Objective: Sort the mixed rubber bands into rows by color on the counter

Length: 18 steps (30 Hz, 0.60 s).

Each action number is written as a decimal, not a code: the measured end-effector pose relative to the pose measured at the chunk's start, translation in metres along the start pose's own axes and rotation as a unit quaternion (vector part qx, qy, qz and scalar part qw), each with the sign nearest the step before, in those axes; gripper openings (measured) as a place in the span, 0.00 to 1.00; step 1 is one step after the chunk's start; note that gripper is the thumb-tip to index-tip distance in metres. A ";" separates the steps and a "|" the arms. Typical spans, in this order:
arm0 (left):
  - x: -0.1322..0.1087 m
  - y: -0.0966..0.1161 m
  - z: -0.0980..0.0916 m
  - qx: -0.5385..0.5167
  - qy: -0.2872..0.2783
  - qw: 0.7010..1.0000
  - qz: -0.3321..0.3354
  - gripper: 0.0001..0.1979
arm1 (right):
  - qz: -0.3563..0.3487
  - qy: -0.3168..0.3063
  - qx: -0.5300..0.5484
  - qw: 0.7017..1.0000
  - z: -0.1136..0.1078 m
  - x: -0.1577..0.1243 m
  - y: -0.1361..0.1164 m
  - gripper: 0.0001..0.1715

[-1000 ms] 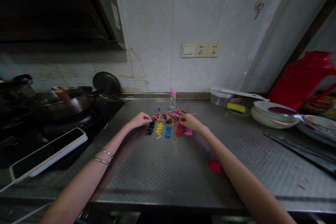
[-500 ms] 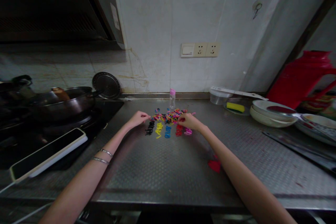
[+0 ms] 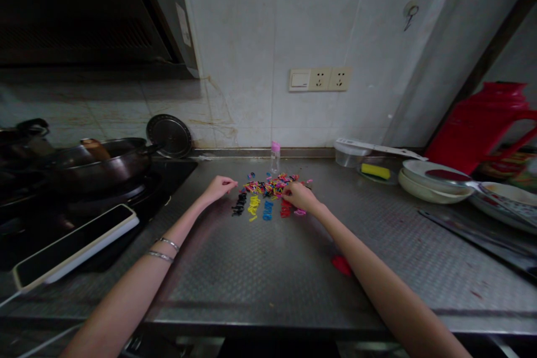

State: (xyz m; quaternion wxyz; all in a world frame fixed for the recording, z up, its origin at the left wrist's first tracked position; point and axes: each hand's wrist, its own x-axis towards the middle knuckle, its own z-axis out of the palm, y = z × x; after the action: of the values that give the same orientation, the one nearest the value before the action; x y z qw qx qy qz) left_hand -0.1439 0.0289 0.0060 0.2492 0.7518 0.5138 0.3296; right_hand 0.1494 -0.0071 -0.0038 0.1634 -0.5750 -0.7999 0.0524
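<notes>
The person's two hands are working above a metal worktop [image 3: 260, 285]. The left hand [image 3: 220, 187] is near the left end of a mixed pile of small coloured bands [image 3: 272, 184], with the thumb and the fingertips brought close to each other; I cannot tell whether a band is pinched between them. The right hand [image 3: 301, 196] is at the right end of this pile, its fingers bent downward above the red bands [image 3: 285, 210], and what the fingertips pinch, if anything, I cannot tell.

In front of the pile, on the side nearer to the person, the bands lie in separate groups by colour: from left to right, black bands [image 3: 239, 205], yellow bands [image 3: 253, 207], blue bands [image 3: 267, 210], the red ones, and pink bands [image 3: 299, 212], which are partly covered by the right hand. Behind the pile stands a small clear bottle [image 3: 275, 162] with a pink top. A red object [image 3: 341, 264] lies beside the right forearm [image 3: 377, 268]
</notes>
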 end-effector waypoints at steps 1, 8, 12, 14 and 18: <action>0.000 0.001 0.000 -0.001 0.000 1.000 -0.001 0.19 | -0.004 0.001 0.002 1.000 0.000 0.000 0.000 0.10; -0.001 0.002 0.000 0.001 0.009 1.000 0.000 0.19 | -0.046 0.033 0.078 0.995 -0.009 0.004 0.012 0.10; -0.001 0.000 0.001 0.003 0.015 1.000 0.004 0.19 | -0.038 0.032 0.116 0.992 -0.020 0.008 0.032 0.09; -0.001 0.001 0.002 0.007 0.018 1.000 0.007 0.19 | -0.044 -0.005 0.133 0.990 -0.024 0.008 0.043 0.10; -0.001 0.008 0.007 0.016 0.024 0.999 0.019 0.19 | -0.041 -0.084 0.156 0.983 -0.026 0.006 0.062 0.11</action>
State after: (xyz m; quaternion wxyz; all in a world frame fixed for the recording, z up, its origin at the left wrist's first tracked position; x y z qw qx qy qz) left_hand -0.1342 0.0255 0.0068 0.2182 0.7572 0.5104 0.3444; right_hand 0.2122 0.0162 0.0052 0.1850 -0.5033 -0.8155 0.2176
